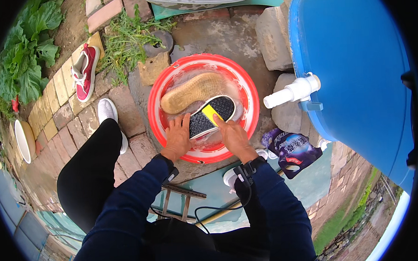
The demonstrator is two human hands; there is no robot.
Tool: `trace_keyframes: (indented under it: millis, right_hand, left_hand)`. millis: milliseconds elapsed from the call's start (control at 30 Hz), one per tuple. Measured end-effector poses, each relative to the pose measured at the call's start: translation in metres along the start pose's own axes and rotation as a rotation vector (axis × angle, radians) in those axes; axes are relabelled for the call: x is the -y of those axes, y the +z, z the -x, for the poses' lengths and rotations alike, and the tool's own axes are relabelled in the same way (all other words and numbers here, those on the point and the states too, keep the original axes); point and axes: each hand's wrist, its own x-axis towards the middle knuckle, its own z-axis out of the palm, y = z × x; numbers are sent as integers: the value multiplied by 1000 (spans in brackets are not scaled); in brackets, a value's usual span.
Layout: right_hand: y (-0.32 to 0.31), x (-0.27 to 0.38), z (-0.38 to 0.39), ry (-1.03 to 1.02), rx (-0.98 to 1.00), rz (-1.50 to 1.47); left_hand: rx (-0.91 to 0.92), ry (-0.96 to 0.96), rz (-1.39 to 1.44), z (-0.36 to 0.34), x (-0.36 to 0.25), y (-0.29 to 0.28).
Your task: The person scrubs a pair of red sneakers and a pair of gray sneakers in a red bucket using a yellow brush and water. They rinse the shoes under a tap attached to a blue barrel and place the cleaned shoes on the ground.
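Note:
A black-soled shoe (224,106) with a white edge lies sole up in a red and white basin (157,93). My left hand (177,135) grips the near left end of this shoe, its fingers on the edge of the sole. Between the fingers of my right hand (235,136) is a yellow bar (212,115), pressed against the sole; I cannot tell whether it is soap or a brush. Farther back in the basin, another shoe with a tan sole (188,90) rests bottom up in shallow, sudsy water.
A big blue barrel (351,68) with a white tap (291,92) stands at the right. Near it sits a dark purple pouch (296,150). A red sneaker (85,73) lies on the bricks at the left, near leafy plants (26,54). Stones (272,39) line the barrel.

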Motion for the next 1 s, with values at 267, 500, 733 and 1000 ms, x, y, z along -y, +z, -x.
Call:
trace_keyframes:
  millis: [267,500,733,1000]
  right_hand:
    - [24,-61,-45,304,-480,-210]
    - [21,-48,-34,414,-438,-926]
    - [-13,-12,-111,-80,-536,-255]
    - [-49,8,-139,139,129,0]
  left_hand:
    - [99,32,-29,-34,-17,-19]
    - [-33,-16,284,-23,-5,-54]
    - [-330,-17,325,-27,13,-88]
    - [-349,-64,318,-36,28,-93]
